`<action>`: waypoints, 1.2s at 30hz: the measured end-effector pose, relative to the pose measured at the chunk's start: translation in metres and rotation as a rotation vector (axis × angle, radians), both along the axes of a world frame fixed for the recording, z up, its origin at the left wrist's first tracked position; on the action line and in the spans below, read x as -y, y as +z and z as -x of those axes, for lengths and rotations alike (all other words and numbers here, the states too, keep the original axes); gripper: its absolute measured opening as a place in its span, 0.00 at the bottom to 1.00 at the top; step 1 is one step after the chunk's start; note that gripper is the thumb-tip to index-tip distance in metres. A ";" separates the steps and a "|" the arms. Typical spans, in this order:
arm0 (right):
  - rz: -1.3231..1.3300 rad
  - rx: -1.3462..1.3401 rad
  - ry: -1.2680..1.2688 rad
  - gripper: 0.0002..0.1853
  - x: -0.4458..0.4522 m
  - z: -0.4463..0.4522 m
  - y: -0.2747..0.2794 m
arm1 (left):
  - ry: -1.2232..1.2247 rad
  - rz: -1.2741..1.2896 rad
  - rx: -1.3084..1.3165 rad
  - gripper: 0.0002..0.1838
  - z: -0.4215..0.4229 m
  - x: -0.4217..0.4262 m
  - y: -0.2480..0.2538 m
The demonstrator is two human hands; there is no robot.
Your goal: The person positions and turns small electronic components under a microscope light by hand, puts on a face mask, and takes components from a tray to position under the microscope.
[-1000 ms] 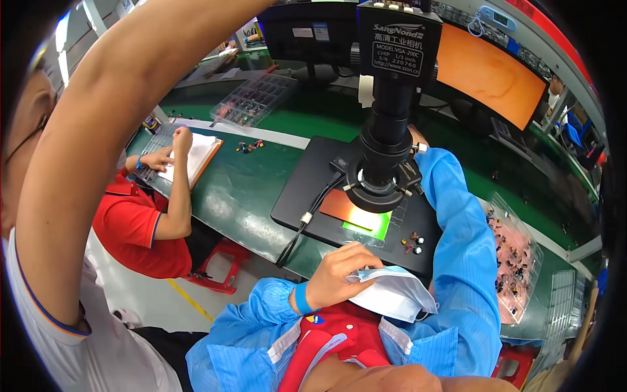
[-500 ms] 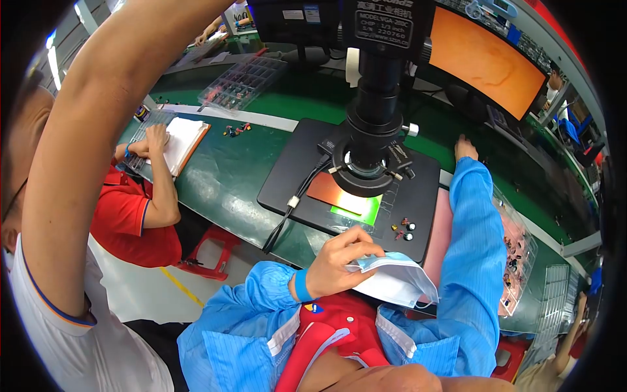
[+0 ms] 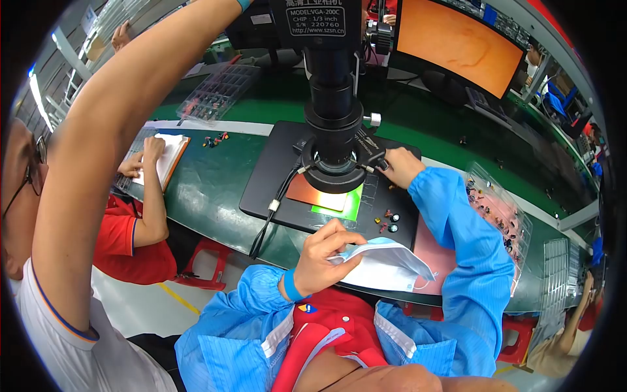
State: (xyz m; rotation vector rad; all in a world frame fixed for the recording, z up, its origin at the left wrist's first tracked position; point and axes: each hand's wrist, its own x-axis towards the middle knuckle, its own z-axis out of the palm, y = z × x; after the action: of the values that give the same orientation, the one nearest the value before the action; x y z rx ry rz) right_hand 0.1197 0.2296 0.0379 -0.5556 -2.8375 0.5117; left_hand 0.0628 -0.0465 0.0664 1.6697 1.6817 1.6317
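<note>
My left hand (image 3: 330, 256) is closed on a pale blue and white face mask (image 3: 385, 264), pinching it by its edge in front of my chest. My right hand (image 3: 400, 168) is at the microscope camera, its fingers closed at the end of the black ring light control box (image 3: 371, 151); the fingertips are partly hidden. Under the lens of the microscope camera (image 3: 334, 108), an orange-brown piece (image 3: 313, 196) lies on a bright green lit patch (image 3: 353, 204) on the black base (image 3: 274, 176). Several small components (image 3: 390, 222) sit on the base near my right forearm.
A co-worker's bare arm (image 3: 111, 124) reaches up across the left side. Another person in red (image 3: 140, 228) sits beside an open notebook (image 3: 166, 153). A monitor (image 3: 460, 42) shows an orange picture. Trays of parts stand on a pink mat (image 3: 434, 251) and farther back.
My right hand has come from the far right of the bench to the ring light control box. The mask stays in my left hand. The view has shifted slightly.
</note>
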 end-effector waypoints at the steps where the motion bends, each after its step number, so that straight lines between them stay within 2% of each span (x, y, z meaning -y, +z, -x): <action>1: -0.001 0.000 -0.001 0.13 0.006 -0.004 0.003 | 0.020 -0.004 -0.006 0.14 0.001 0.000 -0.001; 3: -0.045 0.088 0.006 0.15 0.017 -0.016 0.015 | 0.028 -0.005 0.000 0.14 0.002 0.001 -0.001; 7: -0.104 -0.045 0.063 0.17 0.034 -0.046 0.059 | 0.088 -0.004 0.018 0.12 0.004 0.000 0.001; 9: 0.073 0.053 0.131 0.16 0.059 -0.066 0.110 | 0.100 -0.013 0.028 0.12 0.006 -0.003 0.000; 12: 0.168 0.104 0.301 0.17 0.086 -0.092 0.141 | 0.125 -0.032 0.031 0.12 0.005 -0.006 0.001; 15: 0.114 0.007 0.365 0.17 0.106 -0.098 0.132 | 0.152 -0.034 0.027 0.11 0.003 -0.009 0.001; 17: -0.012 0.029 0.337 0.14 0.112 -0.095 0.126 | 0.176 -0.021 0.026 0.11 0.002 -0.009 0.002; 18: -0.007 0.049 0.337 0.10 0.112 -0.093 0.125 | 0.161 -0.027 0.020 0.12 0.001 -0.009 0.005; 20: -0.017 0.024 0.339 0.09 0.107 -0.091 0.119 | 0.147 -0.048 0.033 0.12 -0.001 -0.010 0.005; 21: -0.023 0.002 0.319 0.07 0.105 -0.090 0.116 | 0.134 -0.062 -0.004 0.16 0.000 -0.010 0.005; 24: -0.013 -0.086 0.266 0.05 0.105 -0.091 0.127 | 0.109 -0.052 0.110 0.19 -0.002 -0.006 0.011; 27: -0.018 -0.169 0.194 0.06 0.102 -0.091 0.129 | 0.133 -0.071 0.066 0.11 -0.001 -0.004 0.011; 31: 0.076 -0.087 0.146 0.07 0.098 -0.096 0.136 | 0.166 -0.095 0.044 0.08 0.005 -0.006 0.013; 36: -0.021 -0.131 0.180 0.08 0.088 -0.103 0.129 | 0.252 -0.158 0.129 0.06 0.011 -0.002 0.015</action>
State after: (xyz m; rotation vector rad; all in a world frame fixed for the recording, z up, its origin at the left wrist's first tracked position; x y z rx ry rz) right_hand 0.2225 0.1418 0.1668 -0.2536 -2.7771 0.5275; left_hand 0.0518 -0.0440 0.0813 1.4273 1.7991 1.9893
